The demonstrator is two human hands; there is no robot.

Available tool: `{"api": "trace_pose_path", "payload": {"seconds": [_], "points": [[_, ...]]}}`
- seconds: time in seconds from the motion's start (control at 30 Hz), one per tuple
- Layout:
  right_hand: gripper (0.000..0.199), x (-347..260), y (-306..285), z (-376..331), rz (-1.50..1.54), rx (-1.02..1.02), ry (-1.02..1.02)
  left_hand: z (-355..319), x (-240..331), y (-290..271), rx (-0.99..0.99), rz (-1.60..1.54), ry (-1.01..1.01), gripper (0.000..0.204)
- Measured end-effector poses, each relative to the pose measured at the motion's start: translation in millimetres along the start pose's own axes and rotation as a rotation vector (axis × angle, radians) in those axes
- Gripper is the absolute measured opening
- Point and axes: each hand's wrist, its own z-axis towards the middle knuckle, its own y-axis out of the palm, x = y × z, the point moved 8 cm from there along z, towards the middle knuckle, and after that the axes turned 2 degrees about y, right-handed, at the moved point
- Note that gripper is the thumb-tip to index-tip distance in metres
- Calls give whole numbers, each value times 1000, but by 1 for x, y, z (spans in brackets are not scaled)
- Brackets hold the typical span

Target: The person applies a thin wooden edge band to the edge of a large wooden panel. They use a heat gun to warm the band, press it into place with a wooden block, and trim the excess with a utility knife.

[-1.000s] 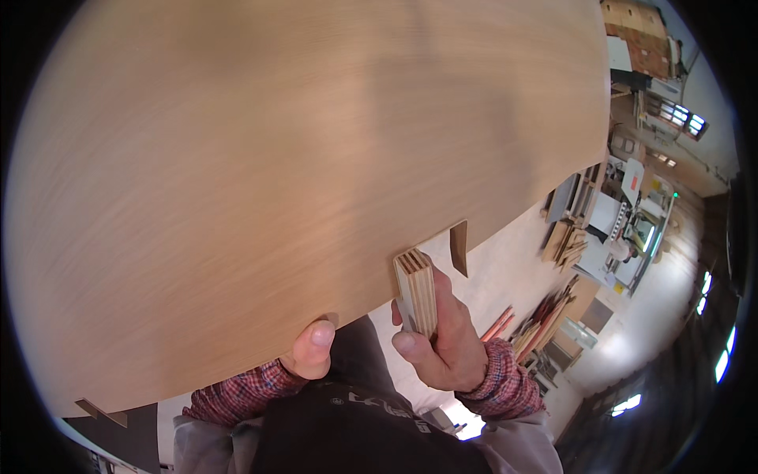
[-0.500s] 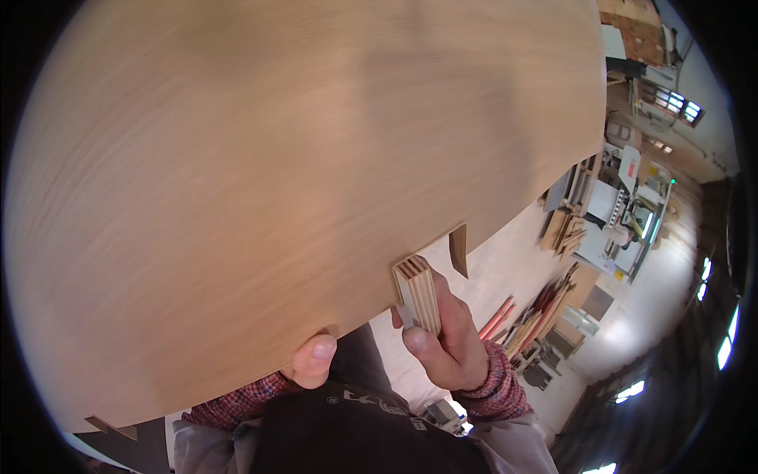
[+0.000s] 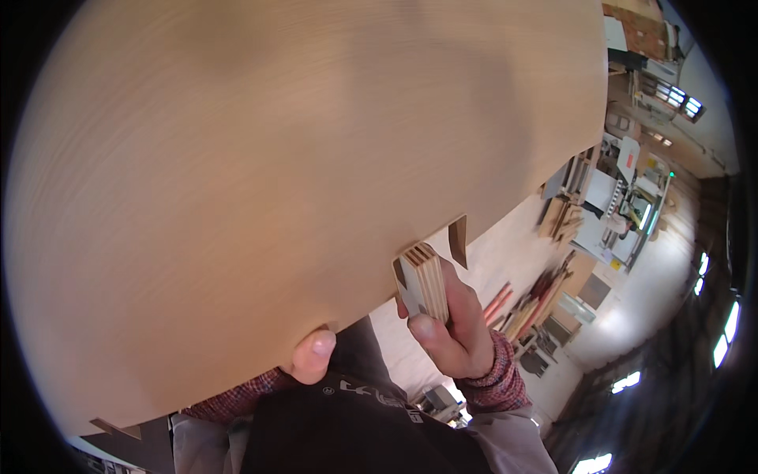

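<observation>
Both grips are closed on wood: the left hand (image 3: pixel 312 355) pinches the big plywood panel's (image 3: pixel 300 182) lower edge, the right hand (image 3: pixel 458 332) clasps a stack of plywood strips (image 3: pixel 425 280) against it, apparently mid-carry, nothing set down.

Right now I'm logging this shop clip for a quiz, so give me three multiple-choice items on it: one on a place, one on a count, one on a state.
1. Where is the stack of small plywood pieces?
A. on the floor
B. in the right hand
C. on a machine

2. How many thumbs show at the big wooden panel's lower edge?
A. none
B. one
C. two

3. What state is the panel in?
A. held up, filling most of the view
B. flat on a bench
C. broken in two

Answers: B, the fingers wrap the stack; C, the left hand shows one thumb, the right another; A, both hands bear it.
</observation>
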Motion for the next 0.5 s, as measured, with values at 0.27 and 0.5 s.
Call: {"api": "trace_pose_path", "payload": {"seconds": [0.27,0.5], "points": [[65,-12,-43,-51,160,-77,5,1,4,16,41,29,159,30],[59,-96,-164,65,-945,645,-514,-54,20,4,37,219,33,19]]}}
